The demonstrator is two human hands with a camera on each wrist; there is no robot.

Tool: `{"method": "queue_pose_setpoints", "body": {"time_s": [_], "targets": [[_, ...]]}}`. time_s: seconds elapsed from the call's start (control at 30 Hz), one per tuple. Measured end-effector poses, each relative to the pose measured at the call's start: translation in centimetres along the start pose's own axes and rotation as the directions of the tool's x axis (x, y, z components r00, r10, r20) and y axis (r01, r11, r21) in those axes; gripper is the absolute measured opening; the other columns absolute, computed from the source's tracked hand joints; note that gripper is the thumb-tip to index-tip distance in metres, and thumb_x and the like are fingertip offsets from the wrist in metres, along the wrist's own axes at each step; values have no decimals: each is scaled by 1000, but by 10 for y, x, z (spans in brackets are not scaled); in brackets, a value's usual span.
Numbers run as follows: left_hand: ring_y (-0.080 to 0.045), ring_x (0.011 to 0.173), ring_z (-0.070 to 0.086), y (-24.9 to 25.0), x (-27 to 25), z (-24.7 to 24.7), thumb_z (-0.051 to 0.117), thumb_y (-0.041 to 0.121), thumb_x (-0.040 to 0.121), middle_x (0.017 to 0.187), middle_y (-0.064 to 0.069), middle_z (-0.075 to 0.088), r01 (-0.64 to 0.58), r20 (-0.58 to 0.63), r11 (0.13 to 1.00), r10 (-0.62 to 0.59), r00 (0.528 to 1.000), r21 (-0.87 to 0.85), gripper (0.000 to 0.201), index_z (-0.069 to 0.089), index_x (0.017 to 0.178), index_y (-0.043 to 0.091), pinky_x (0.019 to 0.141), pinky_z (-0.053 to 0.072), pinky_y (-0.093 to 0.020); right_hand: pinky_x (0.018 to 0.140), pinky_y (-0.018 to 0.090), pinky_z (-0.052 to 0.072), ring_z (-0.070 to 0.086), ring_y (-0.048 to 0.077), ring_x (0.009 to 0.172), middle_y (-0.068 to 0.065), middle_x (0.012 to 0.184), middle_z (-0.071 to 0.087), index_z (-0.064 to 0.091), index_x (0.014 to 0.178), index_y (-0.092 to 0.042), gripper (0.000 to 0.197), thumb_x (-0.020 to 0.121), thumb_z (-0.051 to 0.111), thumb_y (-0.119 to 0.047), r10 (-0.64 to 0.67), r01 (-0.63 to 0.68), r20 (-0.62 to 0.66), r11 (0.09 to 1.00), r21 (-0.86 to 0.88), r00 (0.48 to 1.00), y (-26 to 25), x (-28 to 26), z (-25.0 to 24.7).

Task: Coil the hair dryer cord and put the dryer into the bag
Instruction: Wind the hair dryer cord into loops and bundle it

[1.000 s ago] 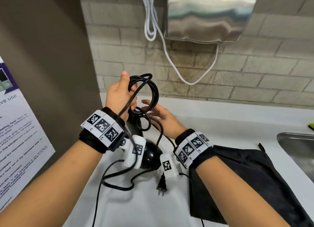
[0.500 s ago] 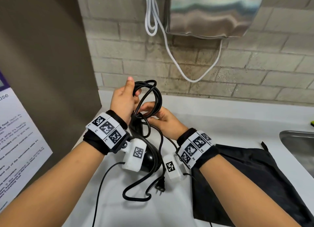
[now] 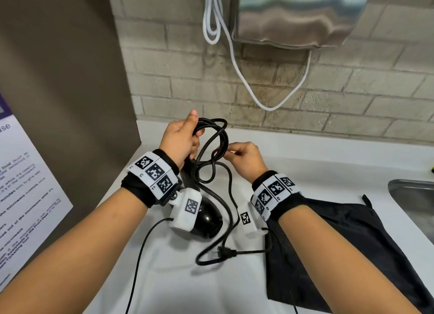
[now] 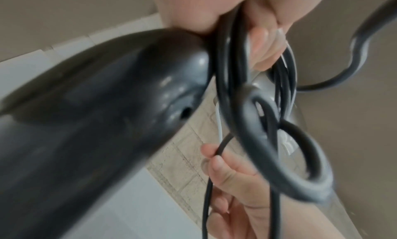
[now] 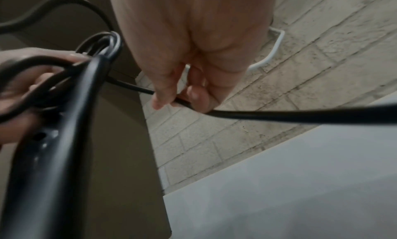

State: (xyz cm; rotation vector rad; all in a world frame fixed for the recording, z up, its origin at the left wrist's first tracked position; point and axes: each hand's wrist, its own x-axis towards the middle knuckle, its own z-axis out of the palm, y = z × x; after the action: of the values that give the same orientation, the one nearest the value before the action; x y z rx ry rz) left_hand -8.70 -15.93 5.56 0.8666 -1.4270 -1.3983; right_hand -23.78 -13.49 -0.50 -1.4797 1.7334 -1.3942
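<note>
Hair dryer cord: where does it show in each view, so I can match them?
Head: cord looped at centre, between both hands.
Left wrist: loops at centre right, beside the dryer.
Right wrist: strand crossing right, pinched by the right hand.
Shared landmark: brick wall.

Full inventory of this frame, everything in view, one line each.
hair dryer: 1, black, on the counter under the left wrist
cord: 1, black, loops held up, slack on counter
plug: 1, black, flat on counter
bag: 1, black, flat on counter, right
counter: 1, white
sink: 1, steel, far right
wall dispenser: 1, steel, on brick wall
cable: 1, white, hanging from wall
poster: 1, white and purple, left
left hand: grips cord loops
right hand: pinches cord
</note>
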Motion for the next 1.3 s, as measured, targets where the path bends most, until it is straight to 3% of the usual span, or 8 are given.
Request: {"method": "queue_pose_setpoints", "body": {"time_s": [0.17,0.47,0.6,0.7,0.8,0.93,1.07,1.3], "targets": [[-6,26,18,-2,0,-2,34,35,100,36,7,25,-21,34,1000,21,999,4,50,38,55,13,31,18,-14,69,-2,38,56,8,89,8,102,69,71,101,-4,19,86,60,-4,18,-25,-156,999,-42,988,-10,8,-16],[-4,26,21,-1,-13,-20,38,33,99,40,6,34,6,67,998,-1,998,-68,48,36,54,13,34,15,-13,66,8,43,64,14,91,14,107,68,69,105,-2,24,85,64,-15,220,-275,-434,959,-67,874,20,23,-79],[-3,26,19,-2,-10,-27,36,32,100,41,10,38,48,-13,992,-49,999,-115,41,36,61,17,31,14,-12,68,23,54,59,19,66,16,97,66,69,105,-2,23,86,57,-4,382,-437,-226,849,-296,896,43,2,-82],[-3,27,20,-2,-9,-24,38,30,100,40,9,40,78,-42,987,-85,996,-137,39,38,63,17,32,14,-13,78,15,38,55,21,96,11,119,58,61,118,-13,44,80,49,4,244,-274,-126,878,-392,962,29,-10,-67],[-3,27,22,-2,-11,-19,39,28,100,40,9,41,77,-35,988,-83,996,-131,35,42,65,19,32,15,-14,64,11,40,49,16,81,4,114,58,58,116,-22,55,75,44,12,82,-70,54,980,-187,995,-2,-17,-42],[-1,27,25,-3,-8,-16,37,32,100,38,10,41,45,17,996,-43,999,-83,35,40,67,20,29,19,-13,89,4,36,49,3,103,-9,116,54,54,123,-17,58,78,43,17,-118,165,353,981,-105,928,-31,-26,-14],[-2,28,24,-2,-9,-13,34,34,100,42,10,40,8,96,996,0,995,-86,43,39,61,17,30,18,-14,105,29,37,55,-7,101,-6,107,61,61,107,-19,36,86,51,9,-237,246,408,969,31,882,-27,-28,-1],[-7,28,24,-7,-7,-7,38,38,99,42,2,31,-49,104,998,52,993,-33,47,38,59,14,32,21,-14,98,17,40,54,-12,102,-11,114,58,46,123,-20,51,84,48,14,-222,169,389,972,166,894,-19,-32,6]]}}
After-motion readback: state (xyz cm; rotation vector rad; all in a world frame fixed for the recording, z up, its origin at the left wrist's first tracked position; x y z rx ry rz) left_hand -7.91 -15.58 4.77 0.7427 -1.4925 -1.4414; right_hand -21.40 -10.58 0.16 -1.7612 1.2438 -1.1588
